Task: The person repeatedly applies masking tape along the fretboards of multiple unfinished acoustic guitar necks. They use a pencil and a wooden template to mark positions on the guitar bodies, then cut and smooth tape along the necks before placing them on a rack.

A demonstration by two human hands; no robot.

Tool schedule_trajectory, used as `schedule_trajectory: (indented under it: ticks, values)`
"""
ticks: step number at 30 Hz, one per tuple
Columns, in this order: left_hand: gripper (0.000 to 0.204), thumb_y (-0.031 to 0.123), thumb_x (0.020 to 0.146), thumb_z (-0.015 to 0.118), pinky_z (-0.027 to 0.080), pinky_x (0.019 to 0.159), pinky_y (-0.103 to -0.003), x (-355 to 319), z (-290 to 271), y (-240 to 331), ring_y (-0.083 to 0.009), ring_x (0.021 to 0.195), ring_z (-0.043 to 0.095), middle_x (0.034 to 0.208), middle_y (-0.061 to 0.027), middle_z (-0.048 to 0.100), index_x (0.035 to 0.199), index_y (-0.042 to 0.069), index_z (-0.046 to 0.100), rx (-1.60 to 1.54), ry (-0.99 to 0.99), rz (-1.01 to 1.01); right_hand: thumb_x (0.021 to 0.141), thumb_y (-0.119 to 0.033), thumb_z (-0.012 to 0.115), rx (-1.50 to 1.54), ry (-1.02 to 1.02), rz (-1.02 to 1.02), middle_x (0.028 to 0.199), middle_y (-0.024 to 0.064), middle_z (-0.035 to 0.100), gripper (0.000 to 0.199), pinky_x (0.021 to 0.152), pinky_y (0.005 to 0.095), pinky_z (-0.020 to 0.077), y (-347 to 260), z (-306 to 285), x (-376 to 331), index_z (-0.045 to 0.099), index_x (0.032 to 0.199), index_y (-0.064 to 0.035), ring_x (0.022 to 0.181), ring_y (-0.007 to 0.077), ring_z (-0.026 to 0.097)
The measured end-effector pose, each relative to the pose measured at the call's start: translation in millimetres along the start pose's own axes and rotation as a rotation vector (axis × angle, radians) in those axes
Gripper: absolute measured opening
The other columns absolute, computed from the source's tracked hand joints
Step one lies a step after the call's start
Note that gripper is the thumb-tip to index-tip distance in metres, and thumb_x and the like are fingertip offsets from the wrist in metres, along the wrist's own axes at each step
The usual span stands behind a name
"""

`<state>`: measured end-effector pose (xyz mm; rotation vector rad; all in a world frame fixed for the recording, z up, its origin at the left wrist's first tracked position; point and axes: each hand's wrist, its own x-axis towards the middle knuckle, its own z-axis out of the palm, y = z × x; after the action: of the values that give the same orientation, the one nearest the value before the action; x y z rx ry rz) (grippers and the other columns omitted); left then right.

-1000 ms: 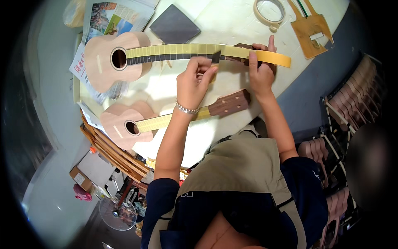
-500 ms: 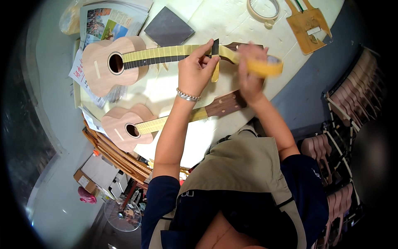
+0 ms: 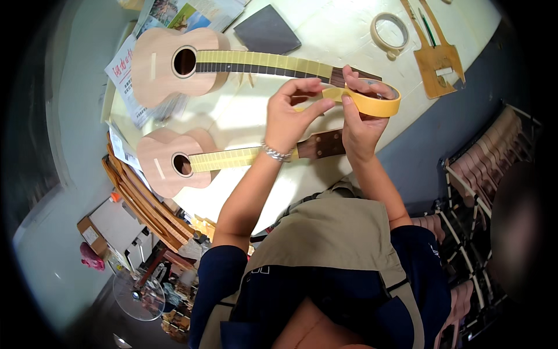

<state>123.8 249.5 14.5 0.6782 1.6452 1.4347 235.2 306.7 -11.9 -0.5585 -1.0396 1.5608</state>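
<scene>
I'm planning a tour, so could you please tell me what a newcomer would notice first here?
Probably the bright yellow tape roll in the right hand, with the left hand close to its free strip. Next, likely the pale upper ukulele and lower ukulele, bodies at left on the table, yellow strips along their necks.

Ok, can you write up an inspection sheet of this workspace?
Surface: pale table, unevenly lit.
Job's things: upper ukulele, fretboard taped with a dark strip bare; lower ukulele, yellow tape along its visible fretboard.
Clutter: newspapers, dark sheet, beige tape, tan strapped piece.
Hands: right hand holds yellow roll; left hand at its strip, grip unclear.
Cables: nothing seen.
Surroundings: fan lower left, wooden parts right.
</scene>
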Motion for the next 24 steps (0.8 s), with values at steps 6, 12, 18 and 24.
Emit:
schedule_trajectory:
  ticks: [6,12,18,24]
  values:
    - [0.006,0.001,0.074,0.071,0.047,0.068,-0.022,-1,-46,-10,-0.0077,0.069,0.058,0.073,-0.0026,0.064,0.074,0.002,0.065,0.052,0.147,0.07,0.074,0.013,0.05,1.194,0.299,0.571,0.123,0.0181,0.054,0.052,0.112,0.0436,0.0169,-26,-22,5,0.044,0.122,-0.0047,0.124,0.0258,0.044]
    - [0.014,0.013,0.071,0.076,0.049,0.063,-0.023,50,-187,12,-0.0097,0.071,0.058,0.08,-0.0042,0.062,0.077,0.002,0.069,0.332,0.302,-0.025,0.085,-0.012,0.058,0.391,0.238,0.092,0.135,0.0171,0.043,0.047,0.112,0.0454,0.0101,-35,-82,34,0.044,0.128,0.0011,0.128,0.0238,0.039]
    - [0.013,0.009,0.073,0.073,0.044,0.083,-0.026,103,-228,1,-0.0146,0.092,0.053,0.098,-0.0021,0.051,0.085,0.003,0.07,0.343,0.055,0.104,0.084,-0.024,0.064,-1.168,-0.011,-0.082,0.138,0.0263,0.035,0.046,0.109,0.0416,0.02,-6,-62,22,0.053,0.125,-0.0063,0.138,0.0264,0.017]
    - [0.013,0.008,0.073,0.073,0.043,0.082,-0.025,105,-235,3,-0.0133,0.09,0.051,0.096,-0.0006,0.05,0.083,0.002,0.069,0.713,-0.003,0.225,0.085,-0.02,0.064,-1.126,-0.039,0.084,0.128,0.0194,0.048,0.074,0.11,0.0391,0.021,-3,-58,19,0.02,0.138,0.0064,0.111,0.0195,0.055]
